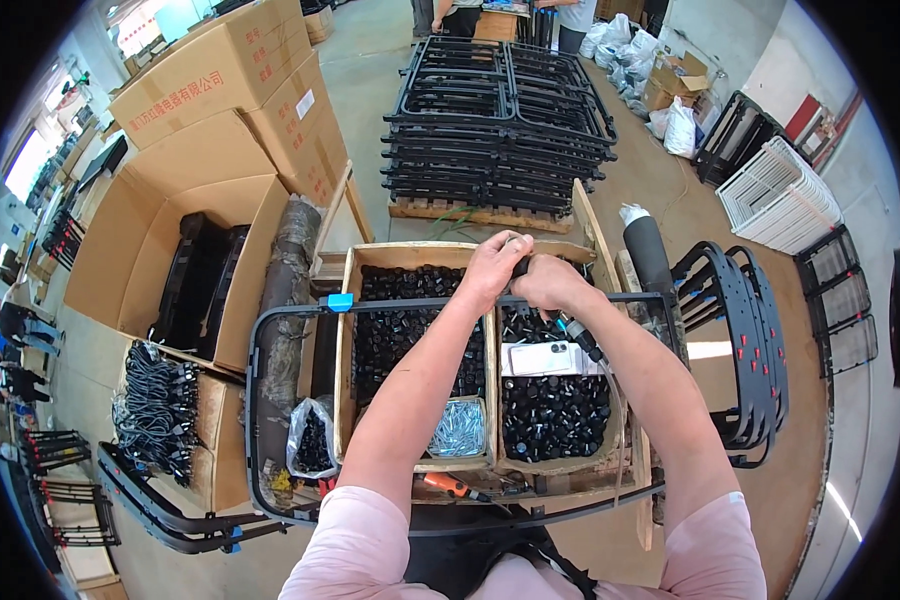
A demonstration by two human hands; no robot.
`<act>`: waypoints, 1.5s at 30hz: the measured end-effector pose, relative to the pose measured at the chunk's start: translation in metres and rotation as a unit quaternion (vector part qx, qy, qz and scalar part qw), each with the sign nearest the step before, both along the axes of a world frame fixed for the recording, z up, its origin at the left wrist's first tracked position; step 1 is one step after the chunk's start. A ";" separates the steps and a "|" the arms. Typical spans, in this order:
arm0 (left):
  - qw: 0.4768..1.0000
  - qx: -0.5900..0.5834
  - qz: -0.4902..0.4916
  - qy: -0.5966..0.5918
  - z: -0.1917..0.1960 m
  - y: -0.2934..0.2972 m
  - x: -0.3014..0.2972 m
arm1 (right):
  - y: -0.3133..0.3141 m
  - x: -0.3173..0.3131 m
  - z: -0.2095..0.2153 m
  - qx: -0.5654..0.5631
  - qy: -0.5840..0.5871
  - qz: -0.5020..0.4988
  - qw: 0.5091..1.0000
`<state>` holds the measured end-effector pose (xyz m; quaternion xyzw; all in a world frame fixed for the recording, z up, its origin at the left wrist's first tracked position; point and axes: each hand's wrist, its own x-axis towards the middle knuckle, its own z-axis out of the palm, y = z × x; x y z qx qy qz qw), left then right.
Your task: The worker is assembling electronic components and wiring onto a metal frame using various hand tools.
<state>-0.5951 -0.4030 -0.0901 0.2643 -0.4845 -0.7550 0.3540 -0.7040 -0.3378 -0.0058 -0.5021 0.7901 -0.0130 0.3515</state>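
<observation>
A black tubular frame [410, 303] with rounded corners lies across a wooden parts box, and both my hands are at its far bar. My left hand [496, 268] is closed around something small and dark, mostly hidden by the fingers. Right beside it, my right hand [553, 281] is wrapped round a power screwdriver [582, 338]; the tool's black and teal rear end shows below the wrist, with a hose trailing down. Its tip is hidden between my hands. A blue clip [340, 302] sits on the frame's left corner.
The wooden box [343, 400] holds black caps [555, 420], silver screws [458, 430] and a white phone [542, 358]. An orange-handled tool [450, 485] lies near me. Cartons [220, 70] stand left, stacked frames [500, 130] ahead, more frames [755, 350] right. People are farther off.
</observation>
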 end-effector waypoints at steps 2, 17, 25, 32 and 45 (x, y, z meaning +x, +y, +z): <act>1.000 0.001 0.000 -0.001 0.000 0.000 -0.001 | -0.001 -0.004 -0.005 0.008 -0.013 -0.006 1.000; 0.999 0.018 -0.032 0.019 0.003 -0.004 0.002 | -0.012 -0.010 -0.011 -0.033 -0.122 -0.040 0.991; 0.998 -0.027 -0.037 0.046 0.019 0.006 0.001 | 0.009 -0.008 0.002 -0.072 -0.088 -0.043 0.993; 0.990 0.016 -0.137 0.014 0.044 0.143 0.042 | 0.163 0.038 0.053 -0.041 0.078 0.019 0.996; 0.963 0.099 -0.251 0.011 0.033 0.358 0.140 | 0.392 0.120 0.044 0.009 0.009 0.026 1.000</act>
